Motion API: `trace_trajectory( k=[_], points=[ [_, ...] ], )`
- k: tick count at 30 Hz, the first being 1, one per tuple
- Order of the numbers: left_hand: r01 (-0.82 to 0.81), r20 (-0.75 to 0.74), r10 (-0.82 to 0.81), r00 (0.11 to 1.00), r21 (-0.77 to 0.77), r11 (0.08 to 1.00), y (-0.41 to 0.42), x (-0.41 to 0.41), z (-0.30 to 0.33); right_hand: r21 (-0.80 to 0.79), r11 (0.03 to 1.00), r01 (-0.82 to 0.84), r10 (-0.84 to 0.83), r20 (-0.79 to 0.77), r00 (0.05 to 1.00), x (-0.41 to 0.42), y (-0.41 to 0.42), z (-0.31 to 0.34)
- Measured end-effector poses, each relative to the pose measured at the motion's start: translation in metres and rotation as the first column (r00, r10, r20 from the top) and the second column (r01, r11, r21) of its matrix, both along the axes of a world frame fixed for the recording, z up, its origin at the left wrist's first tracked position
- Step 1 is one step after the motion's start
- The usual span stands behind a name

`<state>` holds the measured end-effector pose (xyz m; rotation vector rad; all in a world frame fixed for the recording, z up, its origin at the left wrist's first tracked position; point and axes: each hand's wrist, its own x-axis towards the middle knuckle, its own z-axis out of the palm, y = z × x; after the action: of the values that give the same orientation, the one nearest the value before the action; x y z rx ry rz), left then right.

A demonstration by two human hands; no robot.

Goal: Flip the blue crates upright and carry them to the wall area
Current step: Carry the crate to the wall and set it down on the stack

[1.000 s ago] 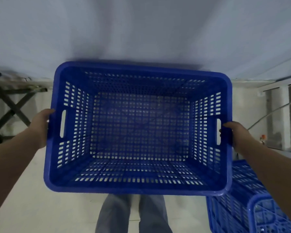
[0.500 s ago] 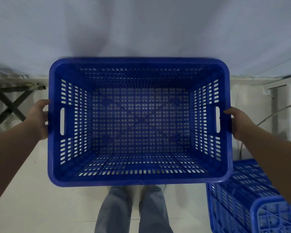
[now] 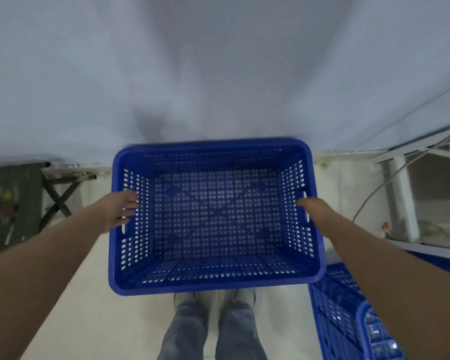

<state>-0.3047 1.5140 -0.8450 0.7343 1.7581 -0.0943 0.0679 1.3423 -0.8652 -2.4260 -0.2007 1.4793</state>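
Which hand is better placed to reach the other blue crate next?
Right, probably. The right hand is at the upright blue perforated plastic crate's right wall, and the second blue crate lies below that arm.

The setting is a plain utility or storage room, not a furnished living space. A bare pale wall (image 3: 218,61) meets a light hard floor (image 3: 89,307). Perforated blue crates (image 3: 213,219) of the stackable handling type stand on the floor, one against the wall and others (image 3: 343,315) at the right edge. A dark folding stand (image 3: 13,203) with crossed legs stands at the left edge. A white frame (image 3: 405,198) with a loose cable (image 3: 374,193) stands at the right.
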Motion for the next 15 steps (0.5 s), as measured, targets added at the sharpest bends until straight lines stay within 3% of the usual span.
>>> trace_trajectory(
  k=[4,6,8,10,12,13,15],
  points=[
    [0.029,0.182,-0.034,0.983,0.031,0.999,-0.008,0.072,0.108,0.015,0.9,-0.435,0.432,0.095,0.897,-0.036,0.009,0.117],
    [0.148,0.26,-0.167,0.951,0.093,0.985,-0.015,0.11,0.174,0.041,0.792,-0.609,0.594,0.183,0.784,-0.051,0.006,0.175],
    [0.312,0.235,-0.358,0.904,0.21,0.927,-0.024,0.138,0.238,0.025,0.672,-0.74,0.709,0.265,0.654,-0.059,0.006,0.232],
    [0.567,0.055,-0.63,0.775,0.38,0.73,-0.029,0.157,0.297,-0.036,0.568,-0.822,0.777,0.352,0.522,-0.059,0.006,0.292],
    [0.803,-0.262,-0.812,0.521,0.472,0.363,-0.035,0.166,0.355,-0.094,0.529,-0.843,0.781,0.442,0.441,-0.052,0.002,0.35],
    [0.855,-0.395,-0.819,0.416,0.477,0.205,-0.039,0.169,0.383,-0.12,0.529,-0.84,0.772,0.478,0.418,-0.047,-0.001,0.376],
    [0.883,-0.537,-0.784,0.312,0.469,0.03,-0.051,0.174,0.433,-0.157,0.55,-0.82,0.738,0.552,0.389,-0.033,-0.011,0.431]
  ],
)
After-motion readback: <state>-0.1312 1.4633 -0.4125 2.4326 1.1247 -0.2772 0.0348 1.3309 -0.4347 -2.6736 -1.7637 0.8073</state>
